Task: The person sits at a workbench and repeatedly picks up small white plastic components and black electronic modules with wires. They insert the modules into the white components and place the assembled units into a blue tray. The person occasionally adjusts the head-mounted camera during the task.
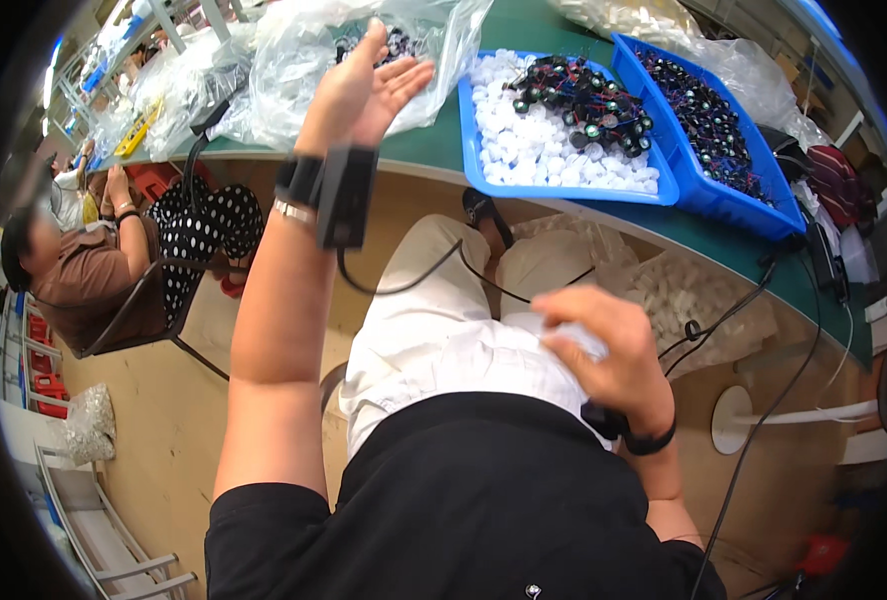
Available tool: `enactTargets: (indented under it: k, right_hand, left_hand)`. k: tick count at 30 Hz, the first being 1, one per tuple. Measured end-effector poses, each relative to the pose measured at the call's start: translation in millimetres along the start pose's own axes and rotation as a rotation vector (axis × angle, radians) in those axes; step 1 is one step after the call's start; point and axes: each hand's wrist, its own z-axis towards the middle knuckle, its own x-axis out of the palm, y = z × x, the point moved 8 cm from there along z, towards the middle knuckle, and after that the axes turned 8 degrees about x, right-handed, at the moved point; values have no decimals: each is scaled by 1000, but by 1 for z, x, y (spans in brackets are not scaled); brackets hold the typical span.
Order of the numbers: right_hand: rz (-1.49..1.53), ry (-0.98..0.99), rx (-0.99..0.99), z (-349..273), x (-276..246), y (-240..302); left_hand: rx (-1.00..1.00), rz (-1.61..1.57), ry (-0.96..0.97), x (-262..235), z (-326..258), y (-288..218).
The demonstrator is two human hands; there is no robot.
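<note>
My left hand [364, 95] is raised over the green table's edge, palm turned up and fingers spread, with nothing in it. Beside it lies a clear plastic bag [289, 85] with small dark parts in it. Above my lap my right hand [614, 350] is blurred, its thumb and fingers curled around a small white piece [592, 345] whose exact kind is unclear. A blue tray [574, 191] on the table holds white plastic pieces [529, 150] and a heap of small round dark components with thin wires [594, 110].
A second blue tray [764, 214] of wired components stands to the right on the green table [424, 147]. Black cables [739, 470] hang at the right. A bag of white pieces [704, 300] lies under the table. Another person [94, 270] sits at the left.
</note>
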Motion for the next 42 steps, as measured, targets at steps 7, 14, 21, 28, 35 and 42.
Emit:
enactTargets:
  k: [7, 14, 21, 28, 35, 42]
  right_hand:
    - [28, 309, -445, -31, -37, 113]
    - [-251, 226, -527, -42, -63, 174]
    - [-302, 71, -372, -37, -71, 189]
    - [-332, 160, -147, -32, -63, 187]
    - [-381, 295, -306, -49, -64, 202]
    - [-379, 165, -417, -64, -71, 204]
  left_hand:
    - [280, 648, 1206, 108, -206, -16]
    - [951, 539, 1186, 146, -298, -87]
    - [828, 468, 953, 150, -307, -99]
    - [658, 690, 1029, 142, -311, -94]
    - [762, 688, 771, 163, -319, -102]
    - [610, 774, 991, 148, -330, -113]
